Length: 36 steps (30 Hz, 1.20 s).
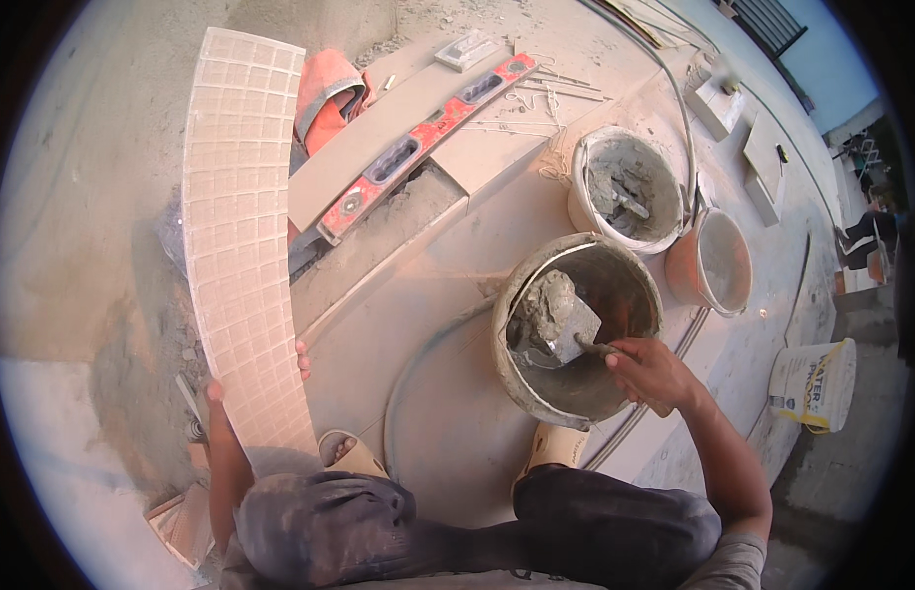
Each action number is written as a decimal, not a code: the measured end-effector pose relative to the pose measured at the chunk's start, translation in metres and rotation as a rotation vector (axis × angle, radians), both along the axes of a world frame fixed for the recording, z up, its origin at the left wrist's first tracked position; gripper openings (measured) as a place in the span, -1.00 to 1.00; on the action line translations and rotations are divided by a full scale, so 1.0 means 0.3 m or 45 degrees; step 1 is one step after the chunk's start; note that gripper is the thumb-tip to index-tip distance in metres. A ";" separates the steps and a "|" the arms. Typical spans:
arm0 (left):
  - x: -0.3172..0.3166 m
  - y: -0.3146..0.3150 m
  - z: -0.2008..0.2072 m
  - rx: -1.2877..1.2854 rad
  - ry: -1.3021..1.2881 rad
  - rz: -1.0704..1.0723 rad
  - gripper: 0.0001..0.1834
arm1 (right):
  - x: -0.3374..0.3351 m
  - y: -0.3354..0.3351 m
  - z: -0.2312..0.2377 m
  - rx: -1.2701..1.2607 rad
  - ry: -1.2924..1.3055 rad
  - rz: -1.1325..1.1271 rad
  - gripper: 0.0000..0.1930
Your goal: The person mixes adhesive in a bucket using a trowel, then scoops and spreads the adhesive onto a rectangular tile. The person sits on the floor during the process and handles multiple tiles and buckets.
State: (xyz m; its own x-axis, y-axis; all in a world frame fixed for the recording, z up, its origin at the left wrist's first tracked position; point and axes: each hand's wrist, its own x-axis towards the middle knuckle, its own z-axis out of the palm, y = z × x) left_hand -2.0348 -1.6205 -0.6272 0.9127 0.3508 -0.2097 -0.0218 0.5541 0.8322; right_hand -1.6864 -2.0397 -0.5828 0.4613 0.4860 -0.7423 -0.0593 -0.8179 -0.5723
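A long tile, its gridded back facing me, stands upright at my left. My left hand grips it near its lower end, with fingertips showing at both edges and the palm hidden behind it. In my right hand is the handle of a trowel. Wet grey mortar is heaped on its blade, which is inside a mortar-smeared bucket in front of me. More mortar lies on the bucket's inner left side.
A red spirit level lies across tiled steps. An orange cloth item sits behind it. Beyond my bucket stand a white bucket of mortar and an orange bucket. A white tub is far right; a hose crosses the floor.
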 end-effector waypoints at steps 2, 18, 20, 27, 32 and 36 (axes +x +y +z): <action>-0.042 -0.035 -0.027 -0.040 0.081 -0.068 0.34 | 0.000 -0.023 0.034 0.034 0.035 -0.003 -0.61; -0.044 -0.263 -0.178 0.605 0.697 -0.339 -0.13 | -0.007 -0.214 0.241 0.099 -0.067 -0.197 -0.57; -0.049 -0.273 -0.217 0.858 0.749 -0.324 -0.13 | -0.007 -0.223 0.253 0.158 -0.070 -0.190 -0.58; -0.083 -0.248 -0.421 1.337 0.745 -0.286 -0.13 | 0.023 -0.239 0.254 0.189 -0.096 -0.133 -0.57; 0.000 -0.267 -0.452 1.698 0.661 -0.242 0.03 | 0.072 -0.160 0.312 0.161 -0.225 -0.005 -0.58; -0.069 -0.334 -0.431 1.694 0.794 -0.189 0.03 | 0.115 0.014 0.382 0.140 -0.215 0.069 -0.60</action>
